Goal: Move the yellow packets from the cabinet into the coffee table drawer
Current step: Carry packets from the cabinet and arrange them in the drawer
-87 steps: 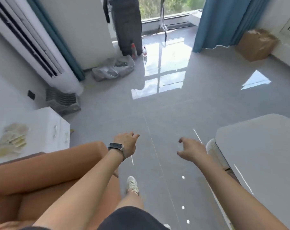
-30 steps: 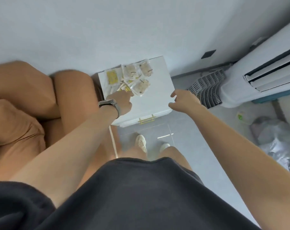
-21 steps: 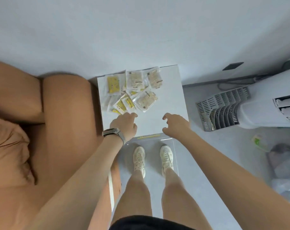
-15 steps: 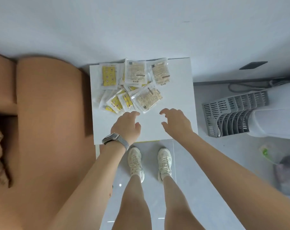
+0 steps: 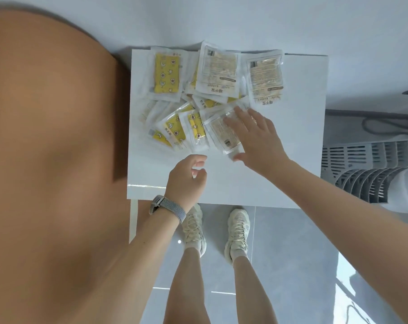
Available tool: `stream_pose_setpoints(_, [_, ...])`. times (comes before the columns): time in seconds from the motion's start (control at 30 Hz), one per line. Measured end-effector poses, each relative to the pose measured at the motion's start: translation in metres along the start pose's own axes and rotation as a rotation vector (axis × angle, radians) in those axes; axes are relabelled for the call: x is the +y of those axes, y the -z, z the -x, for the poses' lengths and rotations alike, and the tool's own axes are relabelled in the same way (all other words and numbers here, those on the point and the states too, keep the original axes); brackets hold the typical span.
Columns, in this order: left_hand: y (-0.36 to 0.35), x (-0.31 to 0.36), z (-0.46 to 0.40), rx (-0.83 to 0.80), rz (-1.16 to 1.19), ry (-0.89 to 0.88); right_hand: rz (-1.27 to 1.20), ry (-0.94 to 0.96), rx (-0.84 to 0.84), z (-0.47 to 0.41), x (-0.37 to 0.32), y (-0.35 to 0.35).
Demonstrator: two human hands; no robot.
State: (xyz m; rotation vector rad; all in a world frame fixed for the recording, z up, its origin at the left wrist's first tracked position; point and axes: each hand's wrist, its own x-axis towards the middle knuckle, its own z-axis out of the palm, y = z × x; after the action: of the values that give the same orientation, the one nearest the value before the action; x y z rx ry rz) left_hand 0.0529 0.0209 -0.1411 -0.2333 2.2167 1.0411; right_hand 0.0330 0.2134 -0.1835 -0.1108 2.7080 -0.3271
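Nearest, the left hand, grey woven watch strap on its wrist, hovers over the white square cabinet top with fingers loosely curled, holding nothing. Just beyond, the right hand lies with fingers spread on a clear plastic packet, thumb at its near edge. Farther back, the heap of yellow packets in clear wrappers covers the cabinet's rear half, against the white wall.
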Motion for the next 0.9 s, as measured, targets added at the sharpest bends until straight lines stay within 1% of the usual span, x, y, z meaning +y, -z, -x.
stream_pose_setpoints(0.13, [0.002, -0.001, -0.005, -0.021, 0.012, -0.001, 0.058, -0.002, 0.177, 0.005, -0.001, -0.016])
stream_pose_setpoints(0.2, [0.004, 0.0, -0.004, -0.036, 0.026, -0.004, 0.016, 0.026, 0.22, 0.008, 0.002, -0.015])
stream_pose_setpoints(0.27, [0.006, 0.003, -0.003, -0.046, 0.065, -0.001, -0.095, 0.027, 0.218, 0.011, 0.006, -0.008])
stream_pose_setpoints(0.37, [0.008, 0.01, -0.002, -0.061, 0.213, 0.056, -0.264, -0.054, 0.275, 0.018, 0.003, 0.005])
stream_pose_setpoints(0.43, [0.01, 0.019, -0.001, -0.072, 0.31, 0.087, -0.527, -0.188, 0.355, 0.025, -0.005, 0.02])
stream_pose_setpoints(0.47, [0.011, 0.023, 0.0, -0.077, 0.34, 0.087, -0.73, -0.298, 0.348, 0.028, -0.012, 0.029])
stream_pose_setpoints(0.53, [0.013, 0.03, 0.0, -0.078, 0.365, 0.058, -1.174, -0.502, 0.243, 0.035, -0.028, 0.047])
stream_pose_setpoints(0.57, [0.015, 0.034, 0.001, -0.084, 0.385, 0.047, -1.324, -0.56, 0.191, 0.038, -0.035, 0.05])
stream_pose_setpoints(0.6, [0.016, 0.037, 0.002, -0.098, 0.419, 0.043, -1.423, -0.584, 0.148, 0.041, -0.041, 0.052])
stream_pose_setpoints(0.67, [0.019, 0.039, 0.002, -0.166, 0.553, 0.05, -1.545, -0.583, 0.069, 0.047, -0.056, 0.051])
stream_pose_setpoints(0.73, [0.023, 0.035, 0.001, -0.239, 0.716, 0.087, -1.644, -0.554, -0.025, 0.051, -0.069, 0.05])
stream_pose_setpoints(0.8, [0.028, 0.024, 0.002, -0.26, 0.799, 0.113, -1.655, -0.51, -0.134, 0.052, -0.075, 0.05])
stream_pose_setpoints(0.87, [0.034, 0.012, 0.002, -0.222, 0.802, 0.134, -1.541, -0.49, -0.226, 0.049, -0.073, 0.053])
stream_pose_setpoints(0.9, [0.037, 0.007, 0.003, -0.195, 0.805, 0.147, -1.428, -0.487, -0.238, 0.047, -0.069, 0.052])
